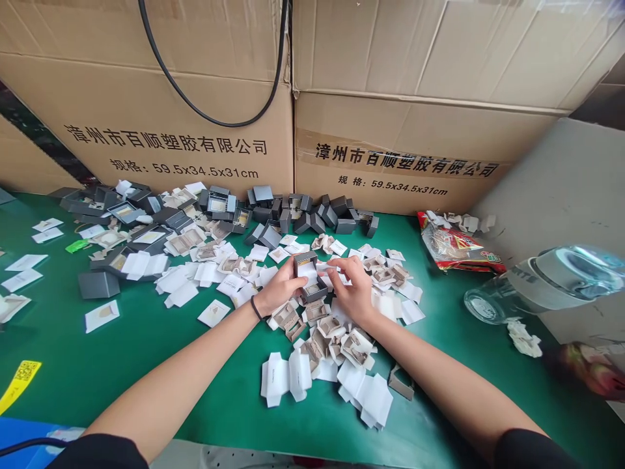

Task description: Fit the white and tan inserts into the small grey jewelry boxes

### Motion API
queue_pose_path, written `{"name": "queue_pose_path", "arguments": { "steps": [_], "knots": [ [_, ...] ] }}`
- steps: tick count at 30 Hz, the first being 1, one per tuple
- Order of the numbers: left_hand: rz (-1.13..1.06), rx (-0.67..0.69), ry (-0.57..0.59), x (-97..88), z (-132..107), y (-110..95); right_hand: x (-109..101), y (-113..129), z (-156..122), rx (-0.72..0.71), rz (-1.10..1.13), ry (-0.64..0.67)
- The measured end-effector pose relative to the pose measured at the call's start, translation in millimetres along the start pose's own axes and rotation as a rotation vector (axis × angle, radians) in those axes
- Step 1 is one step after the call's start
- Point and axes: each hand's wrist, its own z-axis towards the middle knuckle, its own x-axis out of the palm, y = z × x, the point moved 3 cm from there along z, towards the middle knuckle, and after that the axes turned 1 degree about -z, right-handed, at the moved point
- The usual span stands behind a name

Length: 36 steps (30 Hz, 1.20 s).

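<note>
A small dark grey hinged box (315, 290) with its lid up is held in my left hand (279, 289), the thumb lying across its front and a white piece showing inside. Close to the box's right side is my right hand (354, 286), fingers apart and pointing at the opening; nothing shows clearly in its grip. Below and around both hands lie crumpled grey-brown card inserts (317, 348) and white folded papers (286, 379). Small white cards (213, 314) are scattered to the left.
Many dark grey boxes (263, 236) are heaped along the back of the green table (195, 384), against large cardboard cartons (185, 104). At right are a red snack bag (456, 247), a clear bottle (541, 283) and crumpled tissue (524, 337). A black cable (215, 120) hangs overhead.
</note>
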Motion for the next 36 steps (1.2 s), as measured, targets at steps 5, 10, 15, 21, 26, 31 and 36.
{"name": "queue_pose_path", "arguments": {
  "steps": [5,10,15,21,26,31,36],
  "knots": [
    [0.038,0.014,-0.004,-0.3,2,3,5,0,-4,-0.008,0.112,0.061],
    [0.203,0.055,-0.036,-5.7,6,8,7,-1,-3,0.041,0.145,0.069],
    [0.232,0.092,-0.053,-4.9,5,5,9,-4,-3,0.033,0.055,0.098],
    [0.008,-0.038,0.118,-3.3,2,6,9,-6,-4,-0.003,0.033,0.102],
    [-0.121,-0.094,0.196,-5.4,3,8,7,-4,-3,-0.018,0.053,0.078],
    [-0.166,-0.121,0.208,-4.3,3,10,5,0,-3,-0.086,0.042,0.068],
    [-0.232,-0.133,0.237,-3.3,4,12,5,0,0,-0.102,0.05,0.084]
  ]
}}
